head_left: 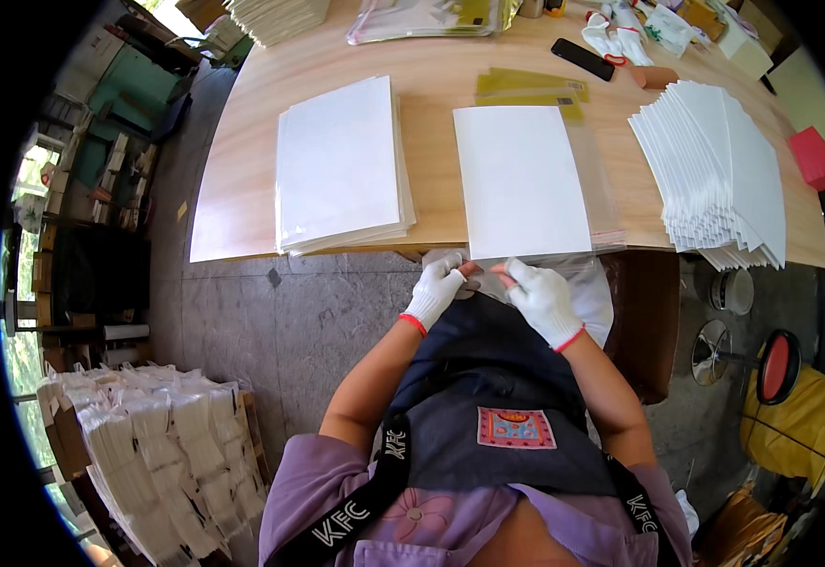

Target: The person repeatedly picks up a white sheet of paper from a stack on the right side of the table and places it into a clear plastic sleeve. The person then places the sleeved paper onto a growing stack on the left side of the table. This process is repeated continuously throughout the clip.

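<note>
A white sheet (523,180) lies at the near edge of the table, in front of me, with a see-through plastic bag (604,213) around or under it; which of these I cannot tell. The plastic overhangs the edge. My left hand (439,288), in a white glove with a red cuff and bare fingertips, is closed in a pinch at this overhanging plastic. Opposite it, my right hand (542,298), gloved the same way, pinches the plastic near the sheet's lower edge. A small gap separates the two thumbs.
Left on the table (233,189) lies a stack of bagged white sheets (337,165). A fanned pile of white boards (715,175) sits to the right. Yellow-edged plastic bags (526,85), a black phone (583,59) and white gloves (616,42) lie farther back. Bundled white stacks (162,444) stand lower left.
</note>
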Tool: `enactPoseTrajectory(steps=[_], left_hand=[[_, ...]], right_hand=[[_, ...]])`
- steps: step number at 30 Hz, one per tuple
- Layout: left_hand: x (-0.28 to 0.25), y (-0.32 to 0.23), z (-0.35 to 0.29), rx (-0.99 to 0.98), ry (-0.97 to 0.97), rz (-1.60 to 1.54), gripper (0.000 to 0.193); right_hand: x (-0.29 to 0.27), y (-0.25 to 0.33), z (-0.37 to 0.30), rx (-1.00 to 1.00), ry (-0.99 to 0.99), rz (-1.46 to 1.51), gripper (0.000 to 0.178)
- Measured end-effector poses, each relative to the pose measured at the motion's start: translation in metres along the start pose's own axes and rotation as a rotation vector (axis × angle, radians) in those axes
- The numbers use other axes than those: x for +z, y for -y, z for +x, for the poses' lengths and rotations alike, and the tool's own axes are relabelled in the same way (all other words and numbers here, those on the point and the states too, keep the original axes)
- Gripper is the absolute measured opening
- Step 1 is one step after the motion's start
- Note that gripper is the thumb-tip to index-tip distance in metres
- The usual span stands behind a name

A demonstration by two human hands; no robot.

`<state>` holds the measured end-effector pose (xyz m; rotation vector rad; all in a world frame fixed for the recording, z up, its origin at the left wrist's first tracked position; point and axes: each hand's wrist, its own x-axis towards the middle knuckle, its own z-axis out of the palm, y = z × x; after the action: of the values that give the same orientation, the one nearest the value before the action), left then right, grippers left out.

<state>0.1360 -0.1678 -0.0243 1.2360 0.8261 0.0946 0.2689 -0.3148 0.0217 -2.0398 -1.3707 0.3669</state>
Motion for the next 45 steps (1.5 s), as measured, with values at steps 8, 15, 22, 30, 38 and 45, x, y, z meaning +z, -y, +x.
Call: enactPoseTrajectory(steps=[8, 15, 22, 30, 38, 45], left_hand=[[-0.005, 0.011, -0.004, 0.16, -0.012, 0.018, 0.02], [0.003, 0.025, 0.004, 0.066, -0.108, -0.301, 0.019], [-0.006, 0.012, -0.003, 0.151, 0.023, 0.072, 0.024], [-0.014, 0.017, -0.007, 0.94, -0.52, 0.969, 0.022], [-0.002, 0.003, 0.004, 1.218, -0.287, 1.004, 0.021], [-0.004, 0.026, -0.001, 0.495, -0.362, 0.056, 0.024]], right_hand=[[0.042, 0.003, 0.028, -0.154, 0.074, -0.429, 0.019], [-0.011, -0.001, 0.014, -0.049, 0.068, 0.253, 0.005], [-0.085, -0.281, -0.202, 0.7, -0.703, 0.701, 0.021], [-0.041, -0.169, -0.2, 0.776, 0.527, -0.536, 0.026], [-0.079, -0.073, -0.056, -0.047, -0.186, -0.46, 0.041], [-0.043, -0.067, -0.031, 0.341, -0.294, 0.207, 0.02]])
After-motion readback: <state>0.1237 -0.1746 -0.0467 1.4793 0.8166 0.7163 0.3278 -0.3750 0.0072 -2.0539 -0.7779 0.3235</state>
